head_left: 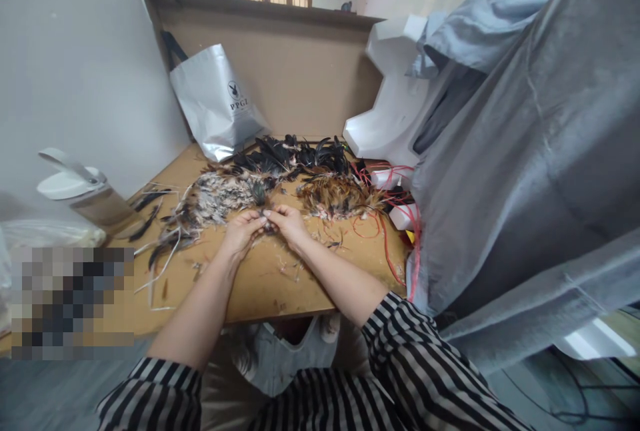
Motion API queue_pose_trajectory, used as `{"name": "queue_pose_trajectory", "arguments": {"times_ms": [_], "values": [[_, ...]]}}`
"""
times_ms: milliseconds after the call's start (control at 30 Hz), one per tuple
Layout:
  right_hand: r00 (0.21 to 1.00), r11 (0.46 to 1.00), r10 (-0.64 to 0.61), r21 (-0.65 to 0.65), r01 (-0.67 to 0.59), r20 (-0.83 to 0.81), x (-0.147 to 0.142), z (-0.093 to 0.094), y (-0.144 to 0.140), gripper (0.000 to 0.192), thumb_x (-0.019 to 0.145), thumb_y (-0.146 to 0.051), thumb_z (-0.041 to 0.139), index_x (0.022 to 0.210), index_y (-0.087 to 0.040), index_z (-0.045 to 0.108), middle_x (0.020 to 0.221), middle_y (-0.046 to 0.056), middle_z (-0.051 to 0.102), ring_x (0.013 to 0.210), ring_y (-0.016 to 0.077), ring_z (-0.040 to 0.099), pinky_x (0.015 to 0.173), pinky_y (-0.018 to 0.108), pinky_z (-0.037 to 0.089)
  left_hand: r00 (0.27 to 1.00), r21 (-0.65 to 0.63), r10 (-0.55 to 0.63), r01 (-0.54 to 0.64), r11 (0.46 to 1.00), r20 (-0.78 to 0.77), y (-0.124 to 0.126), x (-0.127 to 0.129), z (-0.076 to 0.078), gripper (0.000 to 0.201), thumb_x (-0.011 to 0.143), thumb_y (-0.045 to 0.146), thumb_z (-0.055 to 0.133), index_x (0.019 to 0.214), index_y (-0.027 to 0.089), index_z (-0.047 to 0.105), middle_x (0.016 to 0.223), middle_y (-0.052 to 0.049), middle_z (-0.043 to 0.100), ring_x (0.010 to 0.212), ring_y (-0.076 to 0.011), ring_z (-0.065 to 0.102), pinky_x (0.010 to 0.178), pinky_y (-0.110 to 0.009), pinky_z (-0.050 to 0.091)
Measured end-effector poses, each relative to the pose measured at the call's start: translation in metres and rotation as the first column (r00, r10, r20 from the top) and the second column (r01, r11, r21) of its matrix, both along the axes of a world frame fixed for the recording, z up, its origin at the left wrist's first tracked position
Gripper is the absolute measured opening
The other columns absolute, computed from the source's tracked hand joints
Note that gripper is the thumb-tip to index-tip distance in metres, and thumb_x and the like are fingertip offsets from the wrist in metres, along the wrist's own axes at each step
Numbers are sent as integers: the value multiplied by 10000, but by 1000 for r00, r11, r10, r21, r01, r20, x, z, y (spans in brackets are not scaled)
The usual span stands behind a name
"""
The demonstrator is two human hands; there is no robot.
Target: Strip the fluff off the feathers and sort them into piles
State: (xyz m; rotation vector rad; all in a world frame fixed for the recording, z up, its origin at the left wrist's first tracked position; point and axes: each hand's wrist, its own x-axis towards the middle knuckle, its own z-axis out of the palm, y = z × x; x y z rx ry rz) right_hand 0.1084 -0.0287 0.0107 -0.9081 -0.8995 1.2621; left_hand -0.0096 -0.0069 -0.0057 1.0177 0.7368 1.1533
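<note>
Wooden tabletop (260, 291), tan, strewn with down and clippings, set against a brown board back wall (300, 77) in a pale-walled room.

Item in hand: small dark feather (266, 212), pinched between both hands at the middle of the table, just in front of the speckled feather pile (215, 197). Left hand (241, 231): fingers curled in, tips closed on the feather from the left. Right hand (290, 224): fingers likewise bent and closed on it from the right; the two sets of fingertips touch. Exact grip on the quill is too small to tell.

Handling, as judged: very light, soft in the vane, springy in the shaft, easily bent or frayed; best taken by the quill end with a light pinch. Orientation: long axis appears to run away from the person toward the piles, tip outward; not certain.

Adjacent stock: black feather pile (295, 151) at the back; reddish-brown feather pile (335, 194) to the right; red strings (385, 237) trailing off the right edge.

Surroundings: silver paper bag (215, 101) leaning on the board; white foam piece (390, 104); grey cloth cover (525, 151) at right; lidded steel cup (85, 194) at left.
</note>
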Motion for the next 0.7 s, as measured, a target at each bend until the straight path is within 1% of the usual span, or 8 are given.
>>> {"name": "queue_pose_trajectory", "arguments": {"times_ms": [100,267,333,400,500,567,633,700], "values": [[1000,1000,-15,6,15,-7,1,2,-1,280,521,-343,686,616,-154,502,444,-76,483,394,41,400,418,174,305,1000,54,15,-15,998,-7,0,1,0,217,532,175,703,682,124,554,605,7,587,513,-62,526,527,-176,412],[997,993,67,-100,-70,-41,6,2,3,293,508,-340,692,622,-150,501,451,-53,510,389,49,432,390,168,306,998,77,23,-19,997,-50,-4,3,3,225,536,212,705,680,125,556,592,-1,583,526,-84,535,535,-200,424],[999,995,48,-89,-49,-15,12,9,5,286,510,-336,690,616,-146,503,455,-45,520,390,50,438,390,170,317,997,70,36,-31,997,-65,-5,3,5,256,541,238,703,733,126,574,631,-15,599,539,-85,539,512,-187,414],[999,999,9,-37,-7,39,23,24,5,274,526,-340,679,607,-144,507,458,-39,527,391,54,444,396,177,334,995,83,64,-58,995,-73,-5,3,7,300,555,274,694,795,126,592,703,-38,619,556,-84,542,489,-173,402],[990,997,-75,37,71,118,54,52,-5,275,525,-333,686,631,-156,505,478,-44,540,408,60,463,405,175,340,991,109,120,-112,988,-66,-3,1,7,330,573,327,676,824,124,610,767,-59,627,565,-78,539,477,-164,391],[967,989,-135,82,120,214,82,66,-17,271,541,-350,677,640,-160,511,492,-41,550,420,64,475,409,173,339,987,111,144,-136,984,-67,-2,0,6,322,583,346,665,810,123,617,744,-54,624,540,-69,527,469,-162,383],[930,979,-197,117,169,309,115,72,-32,264,571,-375,655,641,-159,520,516,-29,564,435,66,483,417,172,340,987,116,139,-130,985,-77,-1,-1,4,299,599,348,653,794,122,620,719,-47,618,520,-62,515,466,-160,377],[883,969,-248,103,225,399,146,67,-46,270,587,-396,637,632,-156,522,504,-24,558,407,60,454,396,172,309,988,125,124,-112,986,-95,0,-1,3,277,611,344,644,773,120,623,703,-43,613,515,-59,509,469,-160,374]]}}
